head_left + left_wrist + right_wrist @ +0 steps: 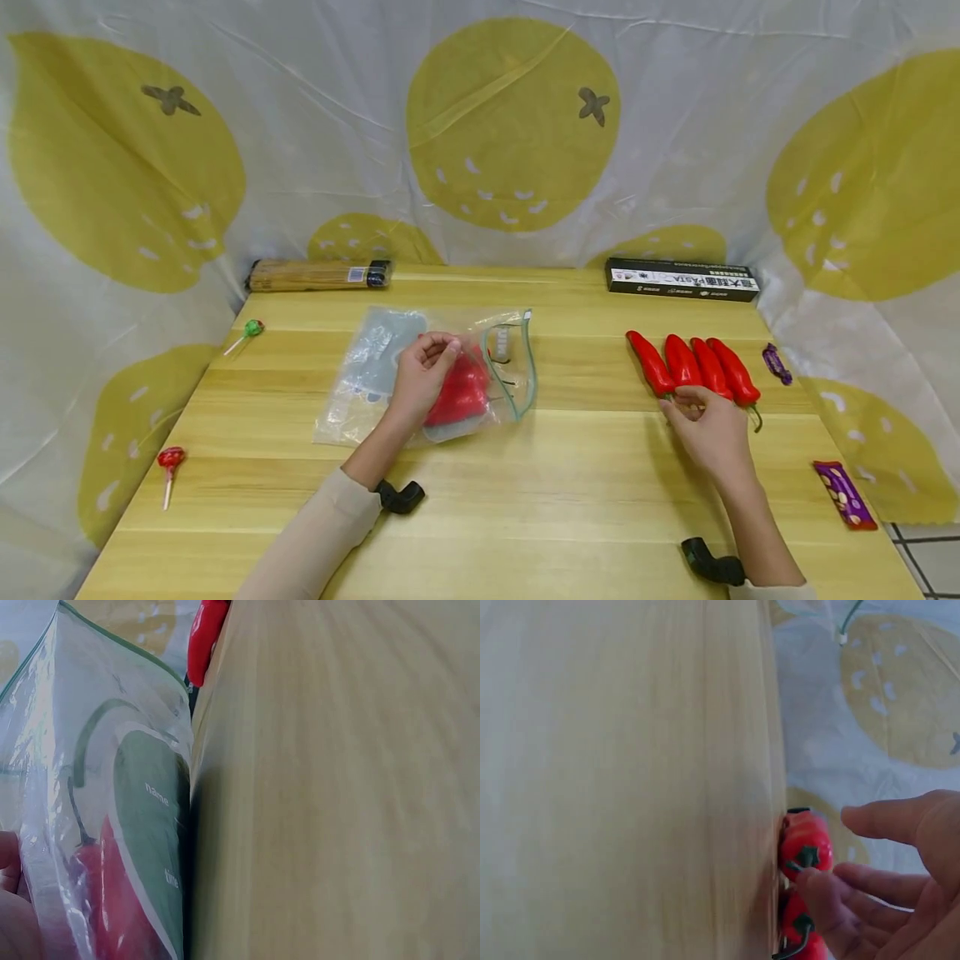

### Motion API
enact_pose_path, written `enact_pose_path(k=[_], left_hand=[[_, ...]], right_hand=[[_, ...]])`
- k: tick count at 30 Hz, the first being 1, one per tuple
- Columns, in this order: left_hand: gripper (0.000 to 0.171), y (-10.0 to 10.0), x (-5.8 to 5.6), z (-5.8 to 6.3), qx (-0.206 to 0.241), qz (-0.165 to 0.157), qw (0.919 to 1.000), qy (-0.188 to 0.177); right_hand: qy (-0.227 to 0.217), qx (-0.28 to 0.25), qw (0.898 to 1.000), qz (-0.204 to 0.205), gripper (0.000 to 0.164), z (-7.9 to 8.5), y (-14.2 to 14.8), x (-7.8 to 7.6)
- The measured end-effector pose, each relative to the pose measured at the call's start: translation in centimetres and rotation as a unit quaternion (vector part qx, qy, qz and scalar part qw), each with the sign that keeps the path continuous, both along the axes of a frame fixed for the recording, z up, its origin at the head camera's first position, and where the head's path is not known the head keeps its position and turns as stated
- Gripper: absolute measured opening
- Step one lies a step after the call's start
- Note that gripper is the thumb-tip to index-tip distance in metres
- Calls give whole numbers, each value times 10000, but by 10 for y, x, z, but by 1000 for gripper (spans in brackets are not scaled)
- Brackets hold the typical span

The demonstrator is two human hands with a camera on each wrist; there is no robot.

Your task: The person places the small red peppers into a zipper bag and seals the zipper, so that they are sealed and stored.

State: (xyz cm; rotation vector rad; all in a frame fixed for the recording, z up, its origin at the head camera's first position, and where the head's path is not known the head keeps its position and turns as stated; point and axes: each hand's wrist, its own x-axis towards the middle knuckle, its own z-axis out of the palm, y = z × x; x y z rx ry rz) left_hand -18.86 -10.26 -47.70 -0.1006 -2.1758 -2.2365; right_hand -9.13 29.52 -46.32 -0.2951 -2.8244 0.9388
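Note:
My left hand (422, 372) pinches the upper layer of a clear zip bag (341, 425), which lies on the table with its green-edged mouth towards the right. Red peppers (461, 392) show through the plastic, and in the left wrist view a dark stem and a grey-green label printed "name" and "time" are visible. Over on the right, my right hand (708, 425) reaches to the stem end of the leftmost red pepper (651, 363) in a row of several. In the right wrist view its thumb and fingers stand apart, one fingertip (814, 879) right at that pepper's stem.
At the back lie a bundle of brown sticks (307, 276) and a black pasta box (682, 279). Green (254, 327) and red (171, 457) lollipops are on the left. A purple wrapped candy (777, 364) and a purple snack bar (845, 496) lie near the right edge.

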Motion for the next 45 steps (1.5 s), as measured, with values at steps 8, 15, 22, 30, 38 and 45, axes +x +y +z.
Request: enact_pose_path(k=[8, 15, 22, 30, 38, 45], left_hand=[[29, 0, 1, 0, 55, 0, 10000, 4], [28, -1, 0, -1, 90, 34, 10000, -9], [30, -1, -1, -2, 112, 19, 9999, 40], [28, 0, 0, -1, 79, 44, 10000, 14], [28, 0, -1, 1, -57, 54, 10000, -14], [29, -1, 0, 1, -99, 5, 9999, -21]], right_hand=[[-575, 73, 9982, 124, 40, -12, 6, -4], [87, -207, 9986, -483, 25, -12, 4, -5], [686, -817, 9885, -1071, 21, -7, -4, -7], [860, -1521, 9842, -269, 25, 7, -15, -10], [506, -2055, 9704, 1163, 26, 19, -44, -17], [42, -2485, 9501, 1885, 26, 17, -79, -30]])
